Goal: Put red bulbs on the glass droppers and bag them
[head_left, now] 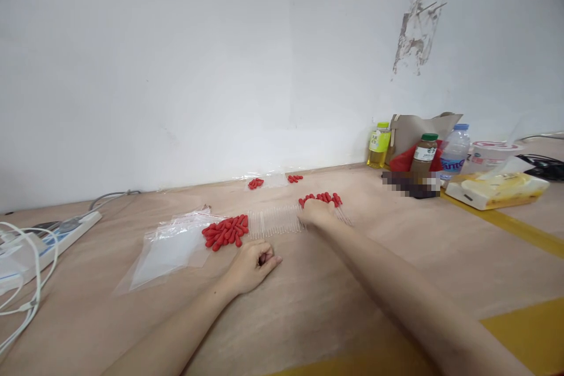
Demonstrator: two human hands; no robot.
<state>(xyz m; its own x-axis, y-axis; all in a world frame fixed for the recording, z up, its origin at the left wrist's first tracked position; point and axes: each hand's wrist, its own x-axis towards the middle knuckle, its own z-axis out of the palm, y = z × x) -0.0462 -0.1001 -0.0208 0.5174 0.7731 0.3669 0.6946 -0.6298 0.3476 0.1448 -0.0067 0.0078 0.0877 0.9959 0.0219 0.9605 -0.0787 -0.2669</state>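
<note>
My left hand [253, 265] rests on the table with its fingers curled closed and the thumb stretched out; nothing shows in it. Just beyond it lies a pile of loose red rubber bulbs [226, 231]. A row of thin clear tubes [274, 220] runs to the right of that pile. At the row's right end my right hand [316, 211] reaches down, its fingers closed and mostly hidden, so what they hold cannot be made out. Partly behind it are red-bulbed droppers [335, 200] with clear stems, lying side by side.
Clear plastic bags [170, 252] lie at left, near a white power strip [73, 237] with cables. Small red pieces [255, 184] and a clear bag [273, 179] sit by the wall. Bottles [378, 147], a grey bag [412, 129] and a tissue pack [496, 191] stand at right.
</note>
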